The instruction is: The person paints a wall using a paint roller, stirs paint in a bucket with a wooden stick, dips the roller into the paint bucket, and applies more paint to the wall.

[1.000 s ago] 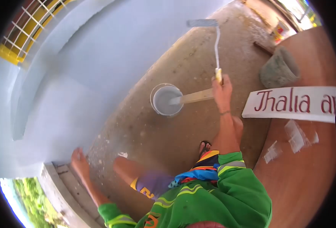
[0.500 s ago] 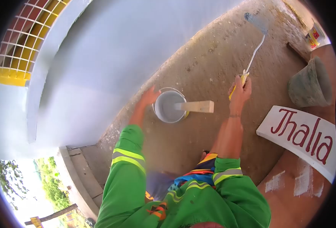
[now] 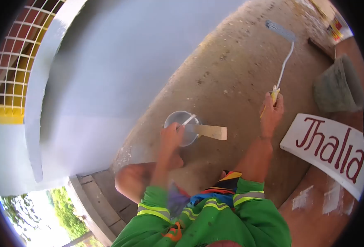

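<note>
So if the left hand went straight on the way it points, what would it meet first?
Most likely the bucket: the left hand overlaps its near side in the picture, though depth is hard to judge.

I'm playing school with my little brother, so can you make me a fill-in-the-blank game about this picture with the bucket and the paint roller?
1. The paint roller is held in the person's ____ hand.
2. The stick that juts out over the rim of the bucket is made of ____.
3. The white sign is lettered in dark ____.
4. The person's sleeves are mostly ____.

Missing words: right; wood; red; green.
</note>
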### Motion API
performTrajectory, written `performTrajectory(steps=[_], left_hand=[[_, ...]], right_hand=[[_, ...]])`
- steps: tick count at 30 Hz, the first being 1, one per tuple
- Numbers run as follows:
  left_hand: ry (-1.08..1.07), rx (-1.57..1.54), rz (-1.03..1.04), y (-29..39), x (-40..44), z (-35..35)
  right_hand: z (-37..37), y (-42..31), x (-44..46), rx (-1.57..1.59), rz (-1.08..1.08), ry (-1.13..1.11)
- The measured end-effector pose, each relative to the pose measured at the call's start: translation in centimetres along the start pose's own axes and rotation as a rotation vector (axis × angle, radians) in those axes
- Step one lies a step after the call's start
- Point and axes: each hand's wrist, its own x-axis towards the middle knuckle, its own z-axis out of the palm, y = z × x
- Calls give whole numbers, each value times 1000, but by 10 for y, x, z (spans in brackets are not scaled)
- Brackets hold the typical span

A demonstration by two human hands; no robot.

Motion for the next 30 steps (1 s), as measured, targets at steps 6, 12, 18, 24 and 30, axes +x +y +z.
performTrajectory(steps=[6, 12, 18, 24, 30], left_hand=[[20, -186, 87, 35, 31, 0], [-44, -108, 232, 117, 84, -29], [-108, -91, 453, 191, 155, -1], [-219, 85, 542, 261, 232, 57], [-146, 143, 801, 298, 290, 96]], right_hand=[[-38, -6, 4, -144, -63, 152], [-81, -19, -1, -1, -122, 296], [-117, -34, -11, 178, -177, 477], [-128, -43, -20, 222, -141, 590], [-162, -39, -31, -26, -216, 642]])
